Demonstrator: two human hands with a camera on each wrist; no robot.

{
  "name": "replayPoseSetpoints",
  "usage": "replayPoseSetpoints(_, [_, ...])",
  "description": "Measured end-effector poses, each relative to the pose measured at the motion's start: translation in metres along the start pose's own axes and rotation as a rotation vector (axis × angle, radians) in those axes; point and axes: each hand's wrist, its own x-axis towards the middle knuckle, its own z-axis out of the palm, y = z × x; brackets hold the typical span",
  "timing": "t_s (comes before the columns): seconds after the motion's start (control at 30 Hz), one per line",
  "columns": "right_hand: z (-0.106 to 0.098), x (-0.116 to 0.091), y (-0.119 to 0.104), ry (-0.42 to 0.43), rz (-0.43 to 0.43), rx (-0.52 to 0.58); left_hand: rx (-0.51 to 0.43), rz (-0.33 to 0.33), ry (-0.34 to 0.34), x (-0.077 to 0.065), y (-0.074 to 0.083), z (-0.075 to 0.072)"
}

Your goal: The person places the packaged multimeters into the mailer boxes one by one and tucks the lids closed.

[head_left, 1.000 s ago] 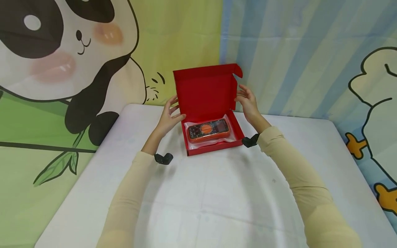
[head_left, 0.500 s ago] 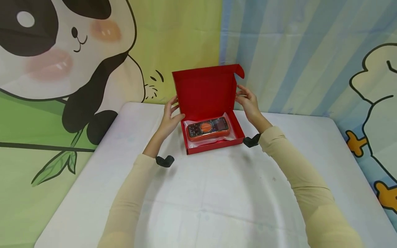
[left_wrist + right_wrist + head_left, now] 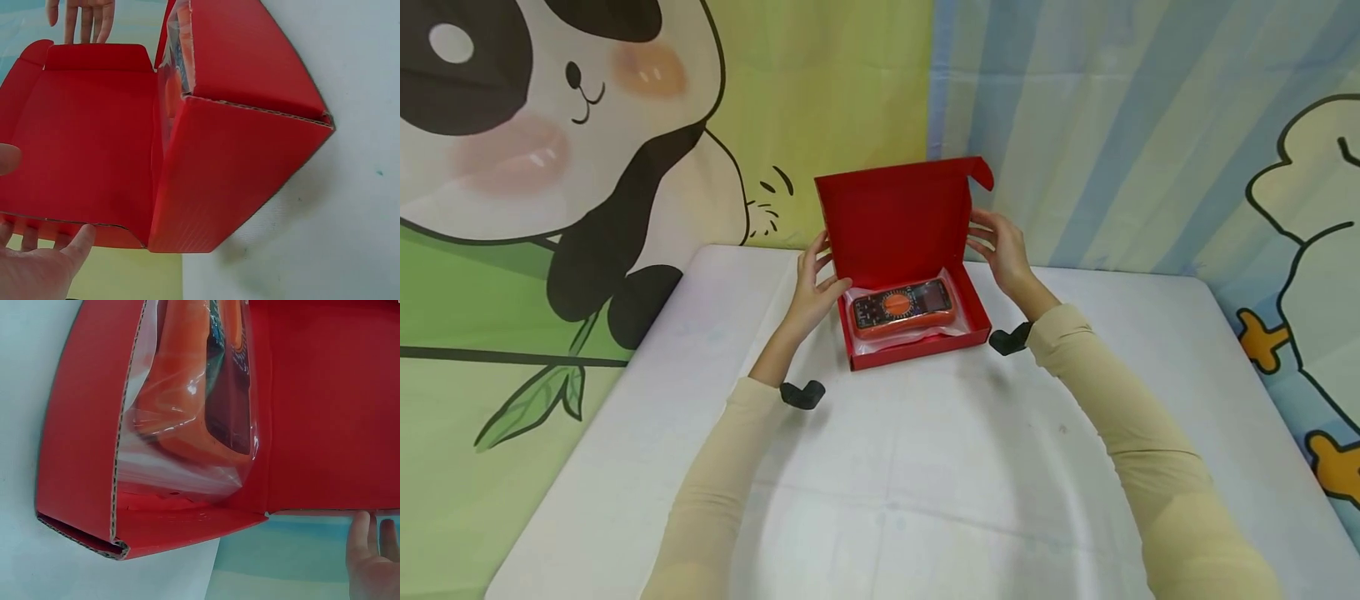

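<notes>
Red cardboard box (image 3: 925, 349): left hand (image 3: 809, 296) nine o'clock, right hand (image 3: 1008, 257) two, fingers (image 3: 77, 245) loosely parted, touching lid (image 3: 895, 225); multimeter (image 3: 898, 305) inside.

A red cardboard box (image 3: 925, 348) is sitting on the far part of the desk (image 3: 880, 467), its lid (image 3: 898, 221) standing raised along the far side. Inside, an orange-and-black multimeter (image 3: 904, 310) is lying face up in clear plastic (image 3: 181, 465), its orange dial (image 3: 897, 305) showing mid-body and its dark screen (image 3: 932, 295) sitting toward the right.
</notes>
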Motion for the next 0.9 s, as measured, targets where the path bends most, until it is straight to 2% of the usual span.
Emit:
replayPoseSetpoints(0.27, [-0.009,-0.001,-0.005,-0.019,0.037,-0.004,-0.034,0.042,0.008,-0.004,-0.005,-0.003])
replayPoseSetpoints(0.53, [-0.014,-0.004,-0.004,-0.052,0.038,-0.094,-0.017,0.056,0.031,-0.006,-0.005,-0.004])
replayPoseSetpoints(0.9, [-0.016,-0.008,-0.004,-0.043,0.077,-0.145,-0.033,-0.019,0.012,-0.012,-0.009,0.001])
